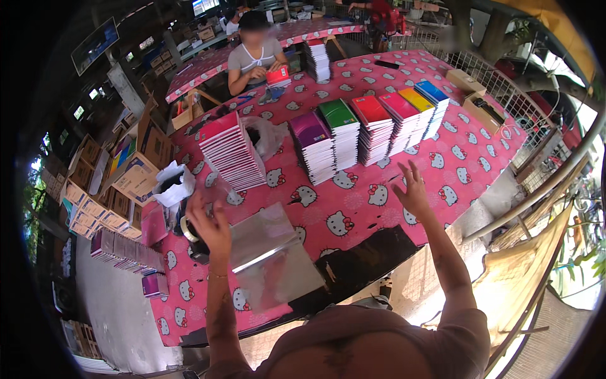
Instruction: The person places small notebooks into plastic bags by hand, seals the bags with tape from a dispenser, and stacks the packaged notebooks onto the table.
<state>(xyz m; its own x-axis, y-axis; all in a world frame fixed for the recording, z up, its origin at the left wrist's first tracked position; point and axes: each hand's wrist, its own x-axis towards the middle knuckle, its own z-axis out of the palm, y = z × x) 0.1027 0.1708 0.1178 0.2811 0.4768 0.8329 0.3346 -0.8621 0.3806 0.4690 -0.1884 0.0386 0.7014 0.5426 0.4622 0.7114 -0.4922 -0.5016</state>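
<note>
My left hand (210, 226) is raised with its fingers apart and nothing seen in it. It is beside a roll of tape (188, 230) and just left of the clear plastic sheets or bags (268, 230) lying before me. My right hand (413, 191) is spread in the air over the table, near the stacks of spiral notebooks. These stacks run from purple (310, 131) and green (338, 114) to red (370, 110), pink (399, 106), yellow (415, 100) and blue (432, 92). A tall red-covered notebook stack (230, 151) stands beyond my left hand.
The pink patterned tablecloth (442, 164) has a black strip (369, 256) along its near edge. Across the table a person (255, 57) handles a red notebook (278, 76). Cardboard boxes (142, 174) and bundled notebooks (126, 252) stand at left. A white bag (175, 184) is near the left edge.
</note>
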